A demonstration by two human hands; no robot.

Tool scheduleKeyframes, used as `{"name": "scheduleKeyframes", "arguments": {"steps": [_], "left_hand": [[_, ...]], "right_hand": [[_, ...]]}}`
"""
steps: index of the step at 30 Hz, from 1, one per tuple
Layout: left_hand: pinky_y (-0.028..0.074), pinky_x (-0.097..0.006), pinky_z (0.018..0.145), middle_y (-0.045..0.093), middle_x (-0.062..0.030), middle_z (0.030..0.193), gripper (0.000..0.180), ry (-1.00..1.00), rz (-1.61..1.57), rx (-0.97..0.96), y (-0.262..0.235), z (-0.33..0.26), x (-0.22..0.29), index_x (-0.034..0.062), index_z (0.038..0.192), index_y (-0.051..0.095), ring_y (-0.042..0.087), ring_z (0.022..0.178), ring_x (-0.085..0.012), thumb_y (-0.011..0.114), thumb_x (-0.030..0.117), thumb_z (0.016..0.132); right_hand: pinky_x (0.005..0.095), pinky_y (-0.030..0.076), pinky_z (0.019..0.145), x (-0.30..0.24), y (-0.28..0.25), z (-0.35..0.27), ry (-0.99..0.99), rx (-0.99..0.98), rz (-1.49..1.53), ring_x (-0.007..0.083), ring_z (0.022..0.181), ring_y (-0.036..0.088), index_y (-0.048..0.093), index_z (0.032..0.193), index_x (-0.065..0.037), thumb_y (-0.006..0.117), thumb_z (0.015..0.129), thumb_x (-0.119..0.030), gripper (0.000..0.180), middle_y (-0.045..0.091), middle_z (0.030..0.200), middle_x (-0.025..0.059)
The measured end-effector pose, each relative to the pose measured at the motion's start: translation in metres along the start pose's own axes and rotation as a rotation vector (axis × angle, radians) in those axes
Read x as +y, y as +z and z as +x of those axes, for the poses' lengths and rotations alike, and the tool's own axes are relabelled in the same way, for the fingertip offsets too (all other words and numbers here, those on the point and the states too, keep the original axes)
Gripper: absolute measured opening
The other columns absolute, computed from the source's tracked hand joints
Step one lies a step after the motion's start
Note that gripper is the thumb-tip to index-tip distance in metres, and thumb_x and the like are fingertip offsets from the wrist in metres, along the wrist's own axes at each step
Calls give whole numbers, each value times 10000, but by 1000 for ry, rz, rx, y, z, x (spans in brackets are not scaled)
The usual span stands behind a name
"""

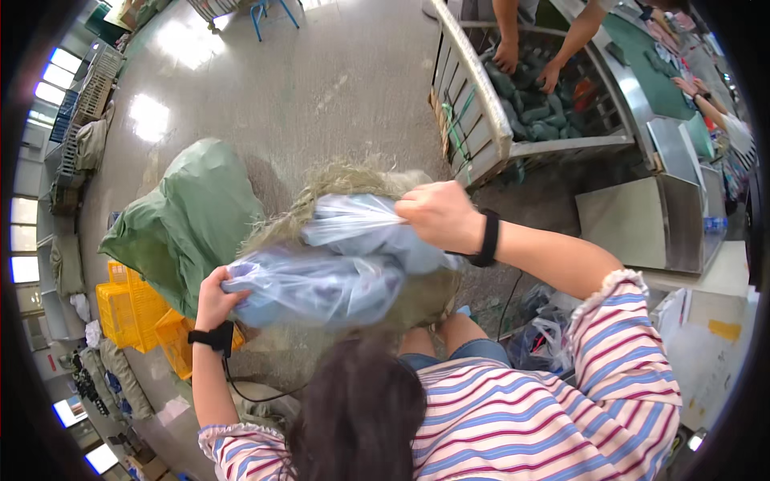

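Observation:
A clear plastic bag (pixel 321 284) with light blue contents stretches between my two hands, smeared a little by motion. My left hand (pixel 215 301) is closed on the bag's left end. Higher up and to the right, my right hand (pixel 443 216) has its fingers pinched round gathered plastic. What the blue contents are, I cannot make out. Behind and under the bag stands an olive woven sack (pixel 345 178) with a frayed, stringy rim; the bag covers much of its mouth.
Left of the sack slumps a large green sack (pixel 188 220), beside yellow plastic crates (pixel 128 313). At the upper right, another person's hands (pixel 507 56) reach into a metal-framed cart (pixel 499 120) of dark green items (pixel 537 112). A cable (pixel 265 398) lies near my left arm.

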State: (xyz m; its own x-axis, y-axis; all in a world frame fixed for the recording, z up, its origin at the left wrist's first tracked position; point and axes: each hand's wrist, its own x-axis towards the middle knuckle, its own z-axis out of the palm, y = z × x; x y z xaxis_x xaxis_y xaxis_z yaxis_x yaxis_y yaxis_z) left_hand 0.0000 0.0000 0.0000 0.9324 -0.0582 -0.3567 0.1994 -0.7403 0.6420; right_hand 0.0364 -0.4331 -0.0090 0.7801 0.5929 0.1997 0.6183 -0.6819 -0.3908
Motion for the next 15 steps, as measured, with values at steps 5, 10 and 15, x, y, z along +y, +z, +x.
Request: {"name": "scheduleKeyframes", "arguments": {"steps": [5,10,15], "left_hand": [[455,-307,713,612,-139,937,334,691,64,112,-46,-72,154,56,639,377,578,817,-270,695,20,543],[363,-327,927,544,-149,1142,358,761,-46,345,-99,-75,234,28,881,489,496,1039,-240,732,217,698],[285,-363,1035,419,-162,1349,561,1049,53,458,-154,5,239,-51,1271,406,400,1229,-272,642,159,807]], "right_hand": [[378,477,626,-22,-129,-50,517,467,543,290,675,593,585,668,-19,517,684,12,77,625,755,91],[344,493,696,-43,-289,-147,169,861,-868,276,726,602,594,827,20,590,769,-65,103,622,833,142],[224,464,661,-103,-378,-288,241,1367,453,124,734,600,606,933,0,436,914,-71,185,636,834,40]]}}
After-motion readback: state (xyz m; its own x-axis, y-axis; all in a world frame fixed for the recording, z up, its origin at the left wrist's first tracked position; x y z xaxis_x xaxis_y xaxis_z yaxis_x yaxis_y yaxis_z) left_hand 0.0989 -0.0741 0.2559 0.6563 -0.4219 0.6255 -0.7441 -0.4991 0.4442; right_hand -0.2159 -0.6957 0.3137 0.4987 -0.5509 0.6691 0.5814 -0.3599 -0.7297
